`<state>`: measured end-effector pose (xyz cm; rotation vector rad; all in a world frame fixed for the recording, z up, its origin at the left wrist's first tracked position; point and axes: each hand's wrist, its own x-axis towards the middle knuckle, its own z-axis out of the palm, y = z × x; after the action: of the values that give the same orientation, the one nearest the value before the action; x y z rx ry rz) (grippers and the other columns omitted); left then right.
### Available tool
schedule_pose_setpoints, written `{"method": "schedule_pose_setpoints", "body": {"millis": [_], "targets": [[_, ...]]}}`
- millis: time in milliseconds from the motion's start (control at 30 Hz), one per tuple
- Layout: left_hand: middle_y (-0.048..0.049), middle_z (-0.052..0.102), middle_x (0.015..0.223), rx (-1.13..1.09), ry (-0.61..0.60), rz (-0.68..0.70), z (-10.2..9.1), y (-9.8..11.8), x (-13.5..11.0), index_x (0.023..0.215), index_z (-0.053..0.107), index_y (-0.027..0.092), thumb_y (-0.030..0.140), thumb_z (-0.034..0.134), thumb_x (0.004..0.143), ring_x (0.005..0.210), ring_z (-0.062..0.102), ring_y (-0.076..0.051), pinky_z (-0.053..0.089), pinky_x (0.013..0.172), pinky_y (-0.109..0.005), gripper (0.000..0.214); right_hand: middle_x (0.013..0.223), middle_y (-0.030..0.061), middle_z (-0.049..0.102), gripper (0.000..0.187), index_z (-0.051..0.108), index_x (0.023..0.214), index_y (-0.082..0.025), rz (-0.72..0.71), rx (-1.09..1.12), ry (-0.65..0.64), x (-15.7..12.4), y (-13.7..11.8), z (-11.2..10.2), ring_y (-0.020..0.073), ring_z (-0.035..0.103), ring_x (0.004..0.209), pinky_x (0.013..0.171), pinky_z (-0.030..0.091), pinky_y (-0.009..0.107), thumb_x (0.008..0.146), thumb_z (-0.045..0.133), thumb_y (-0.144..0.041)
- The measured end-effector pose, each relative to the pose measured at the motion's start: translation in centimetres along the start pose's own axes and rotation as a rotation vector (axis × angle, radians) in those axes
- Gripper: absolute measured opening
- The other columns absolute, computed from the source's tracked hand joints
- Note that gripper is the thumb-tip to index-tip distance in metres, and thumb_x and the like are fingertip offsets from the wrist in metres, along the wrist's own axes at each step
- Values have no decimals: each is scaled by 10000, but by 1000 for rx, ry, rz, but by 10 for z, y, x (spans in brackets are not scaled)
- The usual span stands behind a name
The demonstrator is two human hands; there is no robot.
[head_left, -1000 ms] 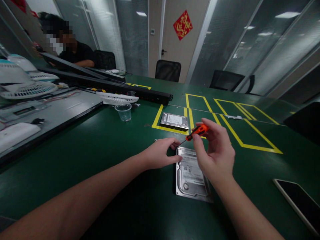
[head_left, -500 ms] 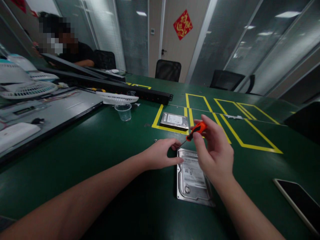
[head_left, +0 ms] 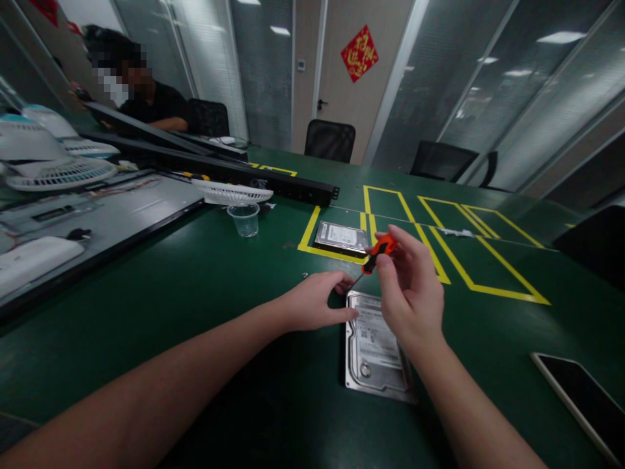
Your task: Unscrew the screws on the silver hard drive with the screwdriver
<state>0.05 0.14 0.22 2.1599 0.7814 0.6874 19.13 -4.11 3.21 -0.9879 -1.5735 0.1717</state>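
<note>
A silver hard drive point(head_left: 374, 348) lies flat on the green table point(head_left: 205, 286) in front of me. My left hand point(head_left: 315, 303) rests at its far left corner, thumb and fingers curled against the edge. My right hand point(head_left: 410, 290) is closed round a small orange-handled screwdriver point(head_left: 378, 250), held tilted with its thin tip pointing down toward that same corner of the drive. A second hard drive point(head_left: 340, 236) sits farther back inside a yellow taped box.
A clear plastic cup point(head_left: 245, 218) and a white fan grille point(head_left: 233, 192) stand back left beside a long black power strip point(head_left: 273, 182). A phone point(head_left: 581, 397) lies at the right. Another person point(head_left: 146, 91) sits far left. Office chairs line the far edge.
My right hand with the screwdriver has shifted slightly left and turned a little. The left hand stays at the drive's corner. The view has moved a touch.
</note>
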Motion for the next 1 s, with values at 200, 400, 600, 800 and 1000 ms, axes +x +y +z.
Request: {"method": "schedule_pose_setpoints", "body": {"millis": [200, 400, 600, 800, 1000], "targets": [[-133, 769, 1199, 1, -7, -26, -1, 1, -1, 1282, 666, 147, 350, 871, 867, 1113, 739, -305, 597, 992, -475, 506, 1423, 81, 720, 479, 558, 1491, -358, 13, 39, 22, -2, -2, 2, 249, 788, 1149, 972, 697, 480, 1027, 642, -268], [-138, 770, 1232, -4, -13, -26, -1, 1, -1, 1289, 668, 157, 350, 866, 877, 1121, 743, -299, 601, 1003, -471, 497, 1359, 83, 753, 511, 585, 1470, -352, 5, -56, 60, -3, 3, -1, 272, 781, 1157, 987, 692, 517, 982, 715, -276], [-127, 771, 1193, -5, 1, -6, 0, -2, 0, 1272, 670, 154, 348, 871, 874, 1094, 743, -292, 601, 985, -463, 486, 1497, 86, 686, 468, 538, 1525, -351, 16, 41, 7, -5, -3, -2, 259, 777, 1202, 1042, 681, 521, 1063, 567, -285], [-142, 766, 1230, -6, -16, -25, -1, 2, -1, 1288, 673, 154, 353, 862, 879, 1121, 737, -308, 591, 1017, -491, 493, 1366, 90, 746, 497, 611, 1464, -336, -32, -34, 60, -6, 3, -2, 272, 782, 1131, 1017, 685, 543, 982, 713, -268], [-129, 772, 1209, -14, -17, -25, -2, 3, -1, 1268, 675, 170, 344, 866, 876, 1116, 738, -301, 596, 1010, -484, 469, 1474, 90, 700, 512, 561, 1532, -353, -5, 23, 12, -7, -1, -3, 275, 767, 1200, 1056, 677, 552, 1030, 624, -274]]}}
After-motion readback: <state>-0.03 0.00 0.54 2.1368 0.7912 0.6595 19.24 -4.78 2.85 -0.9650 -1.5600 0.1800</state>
